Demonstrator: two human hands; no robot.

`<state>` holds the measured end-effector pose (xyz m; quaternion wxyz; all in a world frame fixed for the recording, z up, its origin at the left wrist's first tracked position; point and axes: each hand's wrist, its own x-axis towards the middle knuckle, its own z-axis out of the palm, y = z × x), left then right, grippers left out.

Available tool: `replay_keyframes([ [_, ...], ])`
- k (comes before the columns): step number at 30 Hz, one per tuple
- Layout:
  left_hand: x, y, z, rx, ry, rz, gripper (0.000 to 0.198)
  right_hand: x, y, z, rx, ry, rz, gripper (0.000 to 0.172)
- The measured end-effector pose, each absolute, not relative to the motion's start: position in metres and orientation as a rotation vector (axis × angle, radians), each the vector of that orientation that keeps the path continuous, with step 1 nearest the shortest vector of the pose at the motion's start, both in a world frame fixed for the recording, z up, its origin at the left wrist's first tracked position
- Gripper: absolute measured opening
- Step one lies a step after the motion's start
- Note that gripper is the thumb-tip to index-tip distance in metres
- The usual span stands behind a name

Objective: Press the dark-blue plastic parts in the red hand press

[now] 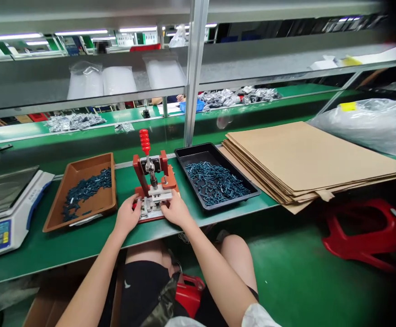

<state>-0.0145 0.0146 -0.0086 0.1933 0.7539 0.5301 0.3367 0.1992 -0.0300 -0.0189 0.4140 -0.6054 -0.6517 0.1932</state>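
Observation:
A hand-operated toggle press (152, 181) with a red ribbed handle (144, 141) stands upright on the green bench in front of me. At its left side, my left hand (129, 214) curls its finger and thumb around a small red part low on the press. My right hand (176, 210) is closed against the right end of the metal fixture block (159, 195), its fingertips partly hidden. Whether a small workpiece sits in the fixture cannot be made out. To the right, a black tray (209, 208) holds many small dark blue pieces; a brown tray (56, 217) at left holds similar dark pieces.
A digital scale (12, 213) stands at the far left. Stacked brown cardboard sheets (313, 156) overhang the bench edge at right, with a clear plastic bag (371, 122) behind. An upright metal post (194, 77) rises behind the press. A red stool (361, 231) is at lower right.

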Motion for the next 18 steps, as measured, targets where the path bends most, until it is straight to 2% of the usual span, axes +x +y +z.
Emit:
replay_keyframes([
  [2,-0.015,0.018,-0.020,1.930,1.476,0.997,0.049,0.196,-0.030,-0.019,-1.540,-1.609,0.501,0.034],
  [6,-0.012,0.025,-0.028,1.450,1.354,1.294,0.066,0.190,-0.025,-0.023,-1.569,-1.531,0.496,0.032],
  [10,-0.010,0.018,-0.029,1.376,1.374,1.348,0.059,0.192,-0.024,-0.024,-1.549,-1.514,0.467,0.029],
  [12,-0.013,-0.005,-0.028,1.384,1.457,1.363,0.056,0.195,-0.029,-0.021,-1.515,-1.495,0.444,0.028],
  [15,-0.019,-0.065,-0.031,1.362,1.543,1.452,0.063,0.189,-0.051,-0.019,-1.508,-1.493,0.372,0.020],
  [18,-0.016,-0.128,-0.042,1.181,1.362,1.348,0.060,0.161,-0.095,-0.026,-1.387,-1.587,0.483,0.016],
])
